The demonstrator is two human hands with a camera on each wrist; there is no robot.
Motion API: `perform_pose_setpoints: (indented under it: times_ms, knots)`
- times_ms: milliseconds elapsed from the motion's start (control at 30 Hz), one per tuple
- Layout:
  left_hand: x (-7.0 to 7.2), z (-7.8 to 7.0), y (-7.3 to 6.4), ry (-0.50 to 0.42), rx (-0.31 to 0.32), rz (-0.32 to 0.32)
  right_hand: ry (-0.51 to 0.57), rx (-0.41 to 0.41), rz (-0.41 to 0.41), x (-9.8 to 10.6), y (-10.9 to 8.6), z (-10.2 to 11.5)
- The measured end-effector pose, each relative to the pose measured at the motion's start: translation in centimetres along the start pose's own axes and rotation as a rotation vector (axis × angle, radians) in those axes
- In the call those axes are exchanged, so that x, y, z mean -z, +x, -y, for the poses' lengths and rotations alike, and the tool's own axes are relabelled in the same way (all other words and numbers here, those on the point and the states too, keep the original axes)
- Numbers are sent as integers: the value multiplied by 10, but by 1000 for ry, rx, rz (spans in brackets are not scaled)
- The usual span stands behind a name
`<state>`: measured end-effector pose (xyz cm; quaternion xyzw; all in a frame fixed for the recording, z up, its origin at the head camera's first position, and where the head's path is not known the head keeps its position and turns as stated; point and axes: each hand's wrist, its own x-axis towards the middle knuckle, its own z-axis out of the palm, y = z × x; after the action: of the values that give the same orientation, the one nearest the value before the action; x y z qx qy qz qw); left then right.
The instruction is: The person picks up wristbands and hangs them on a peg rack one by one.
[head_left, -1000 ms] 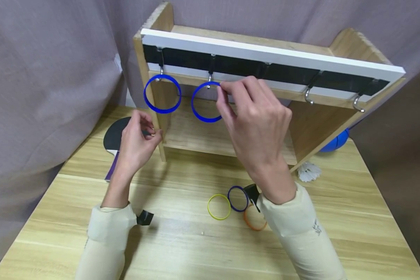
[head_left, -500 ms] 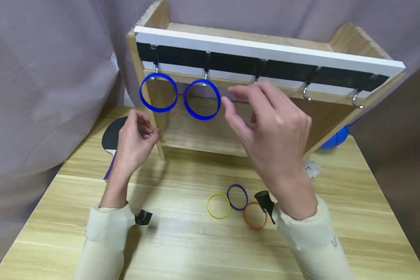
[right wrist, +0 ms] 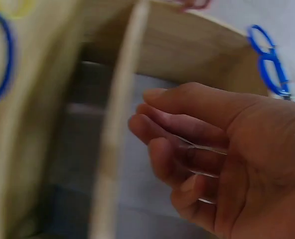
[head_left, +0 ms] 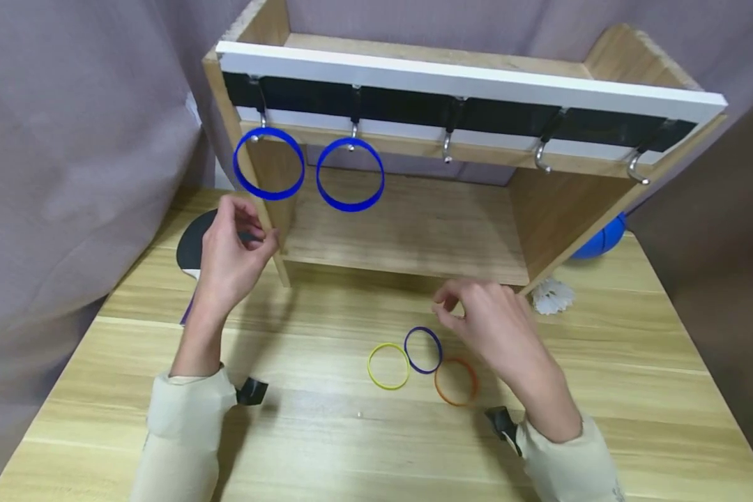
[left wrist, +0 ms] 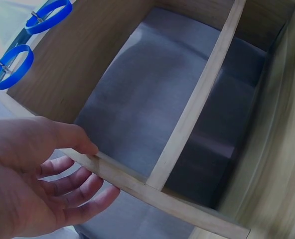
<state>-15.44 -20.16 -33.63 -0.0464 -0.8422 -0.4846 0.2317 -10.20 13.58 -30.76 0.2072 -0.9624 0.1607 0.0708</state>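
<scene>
Two blue wristbands hang from the two leftmost hooks of the rack: one blue wristband (head_left: 268, 195) on the first hook, another blue wristband (head_left: 350, 207) on the second. My left hand (head_left: 235, 254) grips the left side edge of the wooden shelf (left wrist: 132, 184), thumb on the inner side and fingers outside in the left wrist view. Low in front of the shelf, my right hand (head_left: 496, 324) hovers with loosely bent fingers, holding nothing. Just left of it on the table lie a dark blue wristband (head_left: 440, 348), a yellow wristband (head_left: 369, 367) and an orange wristband (head_left: 475, 380).
Three bare hooks, including the middle hook (head_left: 447, 148), stick out below the white board (head_left: 477, 87). A table tennis bat (head_left: 194, 240) lies left of the shelf. At the right are a shuttlecock (head_left: 552, 296) and a blue ball (head_left: 602, 240). Curtains surround the table (head_left: 326, 453).
My right hand has let go of the blue wristband at the second hook and dropped down toward the wristbands on the table. The left hand keeps its hold on the shelf.
</scene>
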Motion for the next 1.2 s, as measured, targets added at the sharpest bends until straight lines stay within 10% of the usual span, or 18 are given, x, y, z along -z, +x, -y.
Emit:
perform_pose_setpoints:
  times_ms: [467, 1200]
  knots:
    - [-1, 2, -4, 40, 22, -4, -32, -93, 218, -56, -4, -41]
    - [0, 0, -2, 65, -2, 10, -26, -91, 318, -65, -4, -50]
